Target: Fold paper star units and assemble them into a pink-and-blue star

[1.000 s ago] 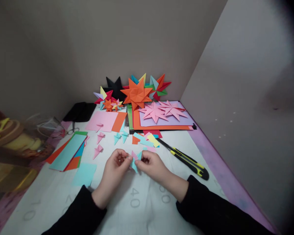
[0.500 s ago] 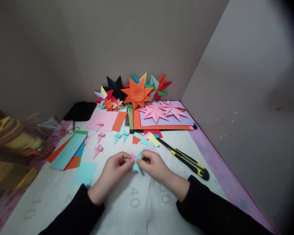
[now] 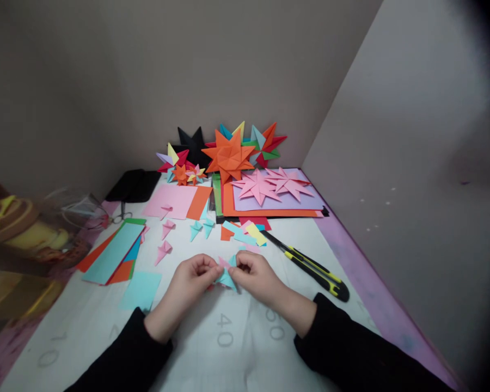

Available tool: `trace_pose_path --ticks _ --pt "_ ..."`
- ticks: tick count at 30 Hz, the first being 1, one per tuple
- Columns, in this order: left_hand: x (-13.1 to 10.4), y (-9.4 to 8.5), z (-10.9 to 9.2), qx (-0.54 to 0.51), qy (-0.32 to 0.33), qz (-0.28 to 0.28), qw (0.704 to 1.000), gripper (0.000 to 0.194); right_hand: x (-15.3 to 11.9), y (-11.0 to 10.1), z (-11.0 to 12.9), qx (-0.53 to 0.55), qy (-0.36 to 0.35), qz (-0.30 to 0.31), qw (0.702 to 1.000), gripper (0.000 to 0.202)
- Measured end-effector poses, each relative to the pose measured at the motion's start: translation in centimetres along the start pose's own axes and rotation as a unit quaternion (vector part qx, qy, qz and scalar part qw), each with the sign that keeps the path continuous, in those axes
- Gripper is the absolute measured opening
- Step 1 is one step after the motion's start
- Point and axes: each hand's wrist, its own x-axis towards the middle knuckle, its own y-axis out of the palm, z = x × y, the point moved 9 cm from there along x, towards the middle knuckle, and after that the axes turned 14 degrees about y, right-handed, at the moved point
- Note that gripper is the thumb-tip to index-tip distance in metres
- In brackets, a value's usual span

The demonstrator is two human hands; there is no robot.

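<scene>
Between my two hands is a small folded paper star piece (image 3: 227, 279) in light blue and pink, above the middle of the white mat. My left hand (image 3: 200, 277) pinches its left side with thumb and forefinger. On its right side my right hand (image 3: 253, 274) is closed in a pinch too. Fingers cover part of the paper. Left of my hands lie several loose folded pieces, among them a pink one (image 3: 164, 252) and a light blue one (image 3: 208, 227). A light blue paper square (image 3: 141, 290) rests beside my left wrist.
A black and yellow box cutter (image 3: 310, 268) lies at the right. Paper strips (image 3: 114, 253) are stacked at the left, with paper scraps (image 3: 245, 233) ahead. Finished paper stars, including a big orange star (image 3: 228, 155), stand at the wall behind a paper stack (image 3: 269, 212). Scissors (image 3: 122, 216) lie far left.
My left fingers have shifted slightly on the folded star piece, and it has tilted a little. Both hands keep hold in nearly the same place.
</scene>
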Motion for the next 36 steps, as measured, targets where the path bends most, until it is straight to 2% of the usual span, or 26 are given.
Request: trace_pose_path --ticks 8,14,19,24,29,32,36 --pt "0.1 0.1 -0.7 -0.002 0.020 -0.001 1.000 0.025 0.0 0.1 -0.1 0.012 0.008 0.013 1.000 0.030" --pt "0.1 -0.2 -1.1 0.024 0.045 -0.027 0.998 0.025 0.0 0.5 -0.4 0.023 0.025 0.026 0.999 0.029" --pt "0.0 -0.5 -2.0 0.058 0.102 -0.025 0.993 0.015 0.1 0.4 -1.1 0.037 0.052 0.015 0.998 0.027" --pt "-0.4 -0.7 -4.1 0.198 0.224 0.003 0.954 0.011 -0.4 -0.7 0.4 -0.008 -0.009 -0.039 0.999 0.029" --pt "-1.1 0.0 -5.1 0.271 0.303 0.029 0.913 0.016 -0.7 -0.6 1.0 -0.036 -0.035 -0.048 0.998 0.030" --pt "-1.1 0.0 -5.1 0.282 0.302 0.028 0.910 0.016 -0.8 -0.6 1.1 -0.044 -0.043 -0.053 0.997 0.031" --pt "-0.8 0.2 -4.4 0.256 0.264 0.039 0.929 0.010 -1.0 -0.3 1.4 -0.065 -0.069 -0.050 0.994 0.029"
